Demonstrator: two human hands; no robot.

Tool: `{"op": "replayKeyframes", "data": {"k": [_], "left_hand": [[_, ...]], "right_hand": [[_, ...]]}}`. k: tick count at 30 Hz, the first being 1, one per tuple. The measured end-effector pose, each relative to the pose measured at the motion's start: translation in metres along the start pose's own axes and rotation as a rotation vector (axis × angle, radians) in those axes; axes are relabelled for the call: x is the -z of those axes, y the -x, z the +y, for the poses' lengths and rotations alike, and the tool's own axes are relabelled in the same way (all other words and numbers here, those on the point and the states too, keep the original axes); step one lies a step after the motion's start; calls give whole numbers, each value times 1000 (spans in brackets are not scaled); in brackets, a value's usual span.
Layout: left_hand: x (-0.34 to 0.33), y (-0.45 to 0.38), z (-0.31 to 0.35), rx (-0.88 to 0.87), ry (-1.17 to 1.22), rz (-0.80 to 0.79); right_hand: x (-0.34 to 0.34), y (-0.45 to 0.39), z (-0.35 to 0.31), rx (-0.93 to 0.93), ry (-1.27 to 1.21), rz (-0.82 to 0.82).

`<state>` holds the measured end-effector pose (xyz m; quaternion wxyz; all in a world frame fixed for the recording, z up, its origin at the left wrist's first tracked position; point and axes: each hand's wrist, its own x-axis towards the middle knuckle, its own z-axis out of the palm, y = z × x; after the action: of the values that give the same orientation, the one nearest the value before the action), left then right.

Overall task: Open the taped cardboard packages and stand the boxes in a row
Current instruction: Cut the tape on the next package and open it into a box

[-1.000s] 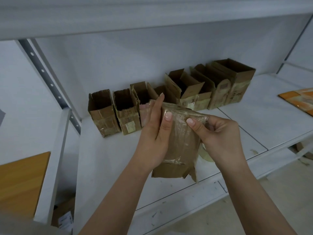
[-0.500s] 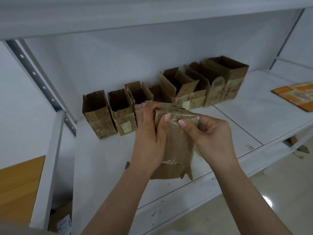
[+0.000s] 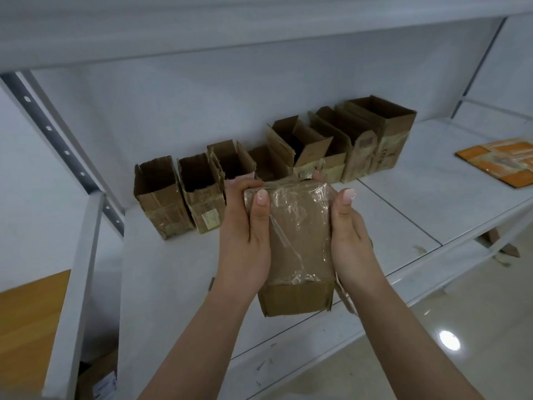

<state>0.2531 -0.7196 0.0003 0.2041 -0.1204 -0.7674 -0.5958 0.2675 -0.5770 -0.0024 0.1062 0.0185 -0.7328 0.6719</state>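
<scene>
I hold a brown cardboard package (image 3: 298,243) wrapped in clear tape above the front of the white shelf (image 3: 161,284). My left hand (image 3: 245,235) grips its left side, thumb on the top corner. My right hand (image 3: 350,235) grips its right side, thumb up near the top. The package's bottom flaps hang loose and untaped. Behind it, several opened cardboard boxes (image 3: 161,194) stand upright in a row along the shelf's back wall, running from left to a larger box (image 3: 383,134) at the right end.
An orange flattened packet (image 3: 499,161) lies on the shelf at far right. A perforated metal upright (image 3: 57,140) stands at left, a wooden surface (image 3: 31,307) below it. The upper shelf hangs overhead. Glossy floor lies at lower right.
Both hands have shifted from pinching the package's top to gripping its two sides, and the package now faces me squarely. The view has also shifted slightly.
</scene>
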Motion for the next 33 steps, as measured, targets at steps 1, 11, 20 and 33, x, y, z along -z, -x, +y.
{"op": "replayKeyframes", "data": {"k": [1,11,20,33], "left_hand": [[-1,1,0,1,-4,11],[-4,9,-1,-64,-91,36],[-16,11,2,-110,-45,34],[40,-22,-39,-51,71,76]], "right_hand": [[-2,1,0,-7,-3,-3],[-11,0,2,248,519,194],[-13,-4,5,318,418,348],[28,-24,15,3,188,311]]}}
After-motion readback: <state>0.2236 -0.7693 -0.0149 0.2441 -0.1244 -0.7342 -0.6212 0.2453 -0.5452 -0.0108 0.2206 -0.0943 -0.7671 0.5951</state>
